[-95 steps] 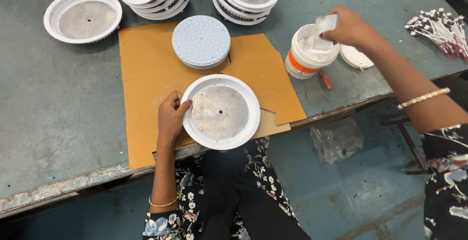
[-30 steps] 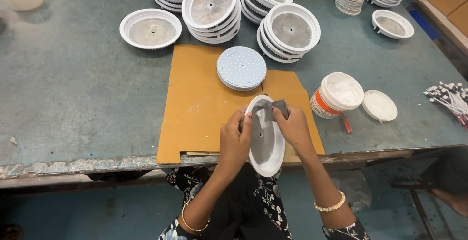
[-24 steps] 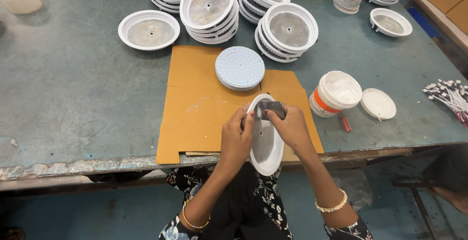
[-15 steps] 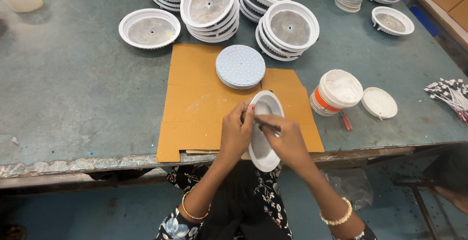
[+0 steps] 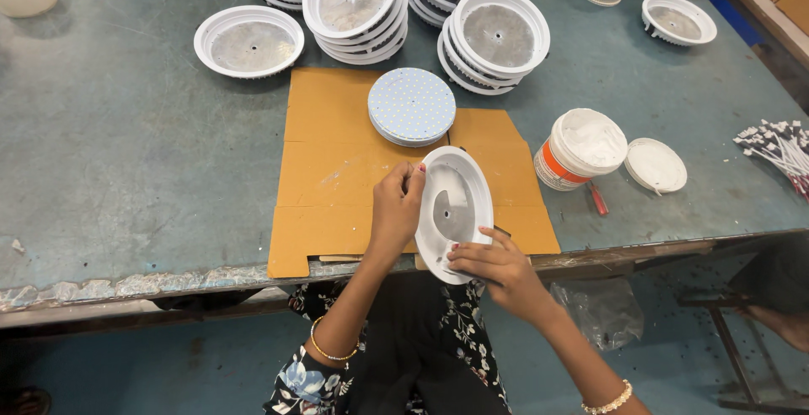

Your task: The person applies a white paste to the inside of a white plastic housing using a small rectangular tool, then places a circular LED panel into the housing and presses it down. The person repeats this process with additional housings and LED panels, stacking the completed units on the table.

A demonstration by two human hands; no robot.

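In the head view, a round white lamp housing [image 5: 453, 213] with a dull metal base plate and a small centre hole is held tilted on edge over the near rim of the desk [image 5: 126, 162], above a sheet of tan cardboard [image 5: 337, 171]. The left hand [image 5: 396, 208] is closed in a pinching grip on the housing's upper left rim, and the right hand [image 5: 493, 263] is pressed against its lower edge, fingers curled; whether a small tool lies under those fingers cannot be told. The inside of the housing looks smeared with white paste, so coating is judged to be under way, and no pale blue disc has been fitted into it. A short stack of pale blue dotted discs [image 5: 411, 105] lies flat on the cardboard just beyond. An open tub of white paste [image 5: 581, 147] with an orange band stands to the right, its lid [image 5: 656, 165] beside it. Stacks of like housings [image 5: 354, 2] remain at the far side of the worn grey-green desk.
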